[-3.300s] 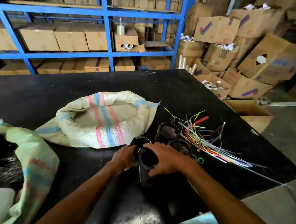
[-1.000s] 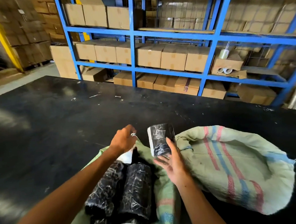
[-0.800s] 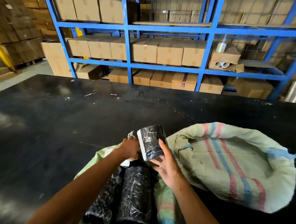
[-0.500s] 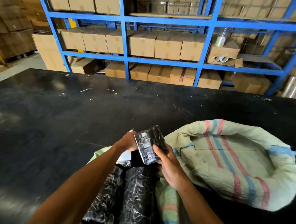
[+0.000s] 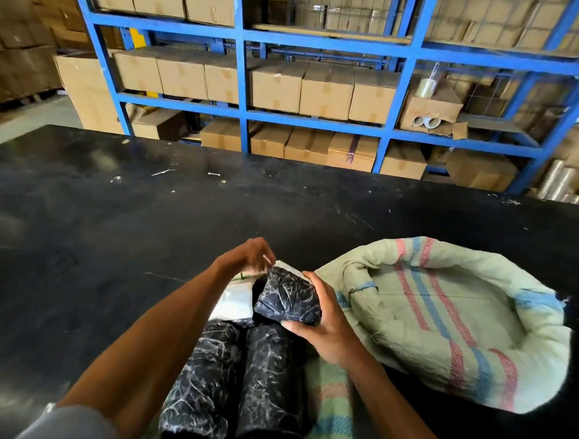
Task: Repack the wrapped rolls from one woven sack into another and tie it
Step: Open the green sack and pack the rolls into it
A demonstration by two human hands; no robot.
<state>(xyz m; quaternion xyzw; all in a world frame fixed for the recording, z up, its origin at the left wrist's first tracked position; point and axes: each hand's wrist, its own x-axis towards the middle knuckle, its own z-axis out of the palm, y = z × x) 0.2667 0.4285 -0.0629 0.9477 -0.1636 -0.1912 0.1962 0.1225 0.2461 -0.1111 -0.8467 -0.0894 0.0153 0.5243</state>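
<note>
A black wrapped roll (image 5: 288, 299) is gripped in the right hand (image 5: 325, 325), fingers and thumb curled round its lower end, and is held tilted above the near sack (image 5: 326, 403). The left hand (image 5: 246, 256) is seen at the roll's upper end with fingers bent, blurred; whether anything is pinched there cannot be told. Two more wrapped rolls (image 5: 203, 380) (image 5: 272, 373) are laid side by side in the near sack, with a pale packet (image 5: 234, 302) just beyond them. To the right, a second woven sack (image 5: 457, 321) with rolled-down rim is spread on the black table (image 5: 111, 213). Blue shelving (image 5: 245, 72) stacked with cardboard boxes (image 5: 327, 91) is seen behind.
</note>
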